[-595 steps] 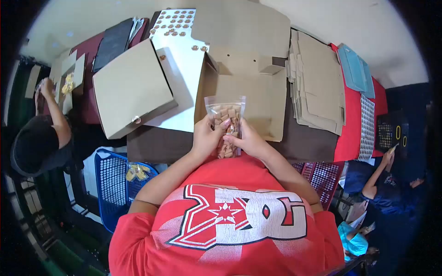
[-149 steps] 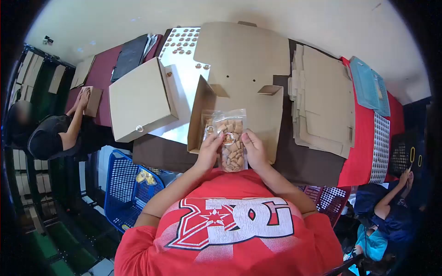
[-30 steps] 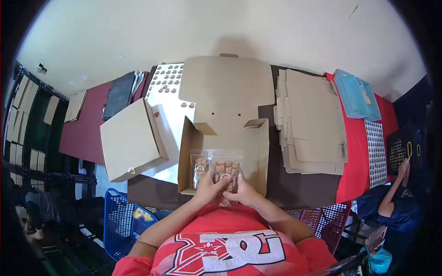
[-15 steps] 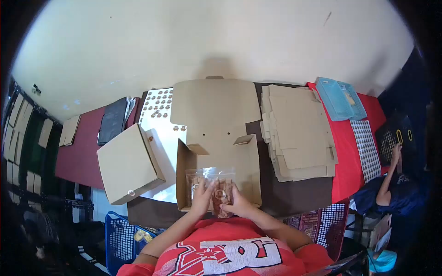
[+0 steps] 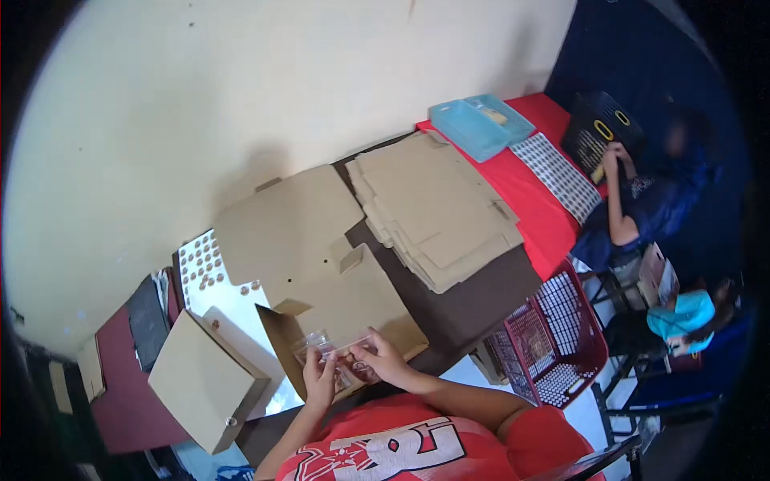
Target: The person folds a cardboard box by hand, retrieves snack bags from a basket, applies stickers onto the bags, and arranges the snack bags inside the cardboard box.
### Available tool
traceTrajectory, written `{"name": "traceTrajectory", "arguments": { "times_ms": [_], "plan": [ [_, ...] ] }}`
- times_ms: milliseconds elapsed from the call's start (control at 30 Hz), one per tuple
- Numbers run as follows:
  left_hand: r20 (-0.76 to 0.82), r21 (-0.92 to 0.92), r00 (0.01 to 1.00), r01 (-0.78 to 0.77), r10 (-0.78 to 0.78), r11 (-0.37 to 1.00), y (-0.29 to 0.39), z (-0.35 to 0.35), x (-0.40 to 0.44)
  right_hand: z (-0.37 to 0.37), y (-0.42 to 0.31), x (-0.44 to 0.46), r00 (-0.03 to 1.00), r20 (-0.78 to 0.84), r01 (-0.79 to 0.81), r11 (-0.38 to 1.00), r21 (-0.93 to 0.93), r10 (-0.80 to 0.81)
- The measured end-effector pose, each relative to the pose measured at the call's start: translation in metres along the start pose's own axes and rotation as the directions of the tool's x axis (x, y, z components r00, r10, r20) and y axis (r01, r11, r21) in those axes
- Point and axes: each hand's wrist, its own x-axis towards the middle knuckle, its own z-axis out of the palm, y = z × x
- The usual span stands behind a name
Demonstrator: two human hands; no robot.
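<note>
An open cardboard box (image 5: pixel 385 301), its lid folded back, lies on the table in front of me. Over its near edge, a clear plastic pouch (image 5: pixel 357 372) with reddish-brown contents is between my hands. My right hand (image 5: pixel 388 365) pinches the pouch's upper edge. The fingers of my left hand (image 5: pixel 319 380) are closed at its other side. Behind my left hand, part of another clear pouch (image 5: pixel 313 342) shows inside the box; its lower part is hidden.
A closed cardboard box (image 5: pixel 204 377) and a sticker sheet (image 5: pixel 200 260) lie to the left. Flattened cardboard boxes (image 5: pixel 437 204) are stacked right, with a blue tray (image 5: pixel 473 132) beyond. A maroon basket (image 5: pixel 553 337) stands below. Another person (image 5: pixel 642 208) handles a black basket (image 5: pixel 597 136).
My view has swung right and tilted, showing more of the right side. My hands have shifted from the pouches' bodies to the upper edge of one pouch.
</note>
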Motion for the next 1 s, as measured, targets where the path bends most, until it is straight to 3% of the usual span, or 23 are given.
{"name": "traceTrajectory", "arguments": {
  "times_ms": [100,200,267,300,367,433,500,567,600,667,733,800,867,900,933,1000],
  "plan": [
    [0.030,0.010,0.999,0.020,-0.021,1.000,0.008,-0.006,-0.005,0.006,-0.019,-0.008,0.988,-0.080,0.126,0.990,-0.071,-0.132],
    [0.036,-0.107,0.997,0.070,-0.066,0.992,0.006,-0.010,-0.008,0.011,-0.036,-0.016,0.998,-0.038,0.055,0.992,-0.115,-0.060],
    [-0.010,-0.077,1.000,-0.019,0.018,0.997,0.009,-0.011,-0.009,0.016,-0.008,-0.013,0.988,-0.056,0.132,0.979,-0.153,-0.142],
    [-0.024,-0.058,0.996,-0.083,0.082,0.995,0.014,-0.011,-0.010,0.018,-0.018,-0.017,0.989,-0.023,0.140,0.981,-0.138,-0.145],
    [-0.012,-0.055,0.997,-0.080,0.079,0.995,0.010,-0.017,-0.011,0.025,-0.016,-0.019,0.993,0.014,0.115,0.993,0.000,-0.115],
    [0.018,-0.150,0.999,-0.042,0.045,0.988,0.004,-0.023,-0.012,0.030,-0.024,-0.022,0.996,-0.007,0.084,0.996,0.034,-0.084],
    [0.035,-0.129,0.998,-0.044,0.049,0.991,0.000,-0.028,-0.013,0.031,-0.026,-0.022,0.999,-0.022,0.048,0.996,0.071,-0.047],
    [0.041,-0.103,0.998,-0.044,0.049,0.994,-0.001,-0.034,-0.015,0.033,-0.021,-0.019,0.985,-0.079,0.142,0.985,-0.102,-0.151],
    [0.034,-0.052,0.997,-0.069,0.070,0.996,0.006,-0.036,-0.016,0.034,-0.025,-0.020,0.987,-0.074,0.132,0.987,-0.094,-0.140],
    [0.005,0.008,0.997,-0.073,0.073,0.997,0.019,-0.041,-0.017,0.031,-0.042,-0.021,0.992,-0.006,0.122,0.970,-0.210,-0.126],
    [-0.011,-0.023,0.998,-0.069,0.069,0.997,0.033,-0.047,-0.015,0.033,-0.049,-0.020,0.996,0.043,0.085,0.975,-0.203,-0.078],
    [-0.031,-0.031,0.998,-0.056,0.055,0.998,0.035,-0.055,-0.014,0.025,-0.051,-0.012,0.975,0.155,0.179,0.976,-0.122,-0.159],
    [-0.030,0.040,0.998,-0.045,0.046,0.998,0.041,-0.065,-0.016,0.022,-0.068,-0.013,0.945,0.304,0.122,0.993,0.007,-0.118],
    [-0.003,-0.031,0.999,-0.038,0.037,0.999,0.044,-0.066,-0.013,0.020,-0.063,-0.008,0.926,0.358,0.119,0.993,0.017,-0.117],
    [0.026,-0.103,0.999,-0.031,0.034,0.994,0.048,-0.069,-0.010,0.022,-0.059,-0.008,0.944,0.304,0.152,0.987,-0.048,-0.130],
    [0.059,0.076,0.998,-0.003,-0.001,0.997,0.048,-0.078,-0.005,0.036,-0.058,-0.008,0.970,0.218,0.132,0.988,-0.077,-0.112]
  ]
}}
